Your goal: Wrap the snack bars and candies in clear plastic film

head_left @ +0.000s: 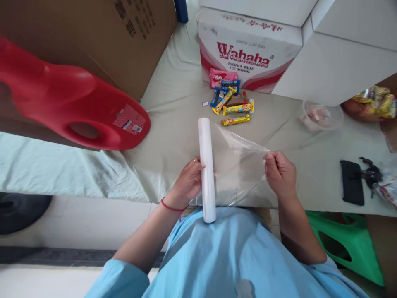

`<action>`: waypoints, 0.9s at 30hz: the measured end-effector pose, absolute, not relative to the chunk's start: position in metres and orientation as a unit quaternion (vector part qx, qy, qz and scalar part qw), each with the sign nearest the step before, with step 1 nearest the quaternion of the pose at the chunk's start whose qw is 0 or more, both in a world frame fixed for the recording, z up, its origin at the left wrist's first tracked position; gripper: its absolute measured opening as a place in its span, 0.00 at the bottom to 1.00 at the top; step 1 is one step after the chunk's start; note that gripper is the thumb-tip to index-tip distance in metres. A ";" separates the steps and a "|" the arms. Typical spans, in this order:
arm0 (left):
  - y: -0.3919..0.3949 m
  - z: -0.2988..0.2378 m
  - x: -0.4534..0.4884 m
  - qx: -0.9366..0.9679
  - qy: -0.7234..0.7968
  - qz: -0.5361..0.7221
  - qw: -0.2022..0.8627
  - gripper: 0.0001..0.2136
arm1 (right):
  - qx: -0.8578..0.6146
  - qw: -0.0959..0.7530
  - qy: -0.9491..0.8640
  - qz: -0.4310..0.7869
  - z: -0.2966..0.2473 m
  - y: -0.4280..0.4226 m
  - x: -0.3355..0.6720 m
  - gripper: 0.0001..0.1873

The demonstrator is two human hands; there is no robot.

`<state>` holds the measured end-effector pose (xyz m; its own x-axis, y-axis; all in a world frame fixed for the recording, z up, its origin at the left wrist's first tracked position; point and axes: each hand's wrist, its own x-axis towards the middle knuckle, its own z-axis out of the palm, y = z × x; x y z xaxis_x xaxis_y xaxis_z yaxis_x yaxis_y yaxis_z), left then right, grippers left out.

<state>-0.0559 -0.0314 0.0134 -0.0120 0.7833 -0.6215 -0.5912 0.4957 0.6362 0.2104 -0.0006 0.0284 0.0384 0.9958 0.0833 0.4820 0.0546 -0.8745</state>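
My left hand (pixel 190 178) is closed around a roll of clear plastic wrap (pixel 207 169), held almost upright in the picture near the table's front edge. Its fingers pass behind the roll and are partly hidden. A see-through sheet (pixel 240 169) stretches from the roll to the right. My right hand (pixel 280 173) pinches the gathered free end of that sheet. Beyond the roll lie snacks: yellow-wrapped bars (pixel 238 108), blue packets (pixel 218 96) and a pink nabati packet (pixel 222 78).
A red jug (pixel 124 111) lies left against a brown carton (pixel 93 37). A Wahaha box (pixel 248 54) stands behind the snacks. To the right are a clear plastic bowl (pixel 321 116), a black phone (pixel 352 183) and keys (pixel 372 174). A green stool (pixel 353 248) is below the table.
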 end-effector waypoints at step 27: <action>-0.013 0.009 -0.090 0.220 0.660 0.447 0.562 0.22 | -0.640 0.434 -0.584 0.247 0.014 0.007 0.245 0.22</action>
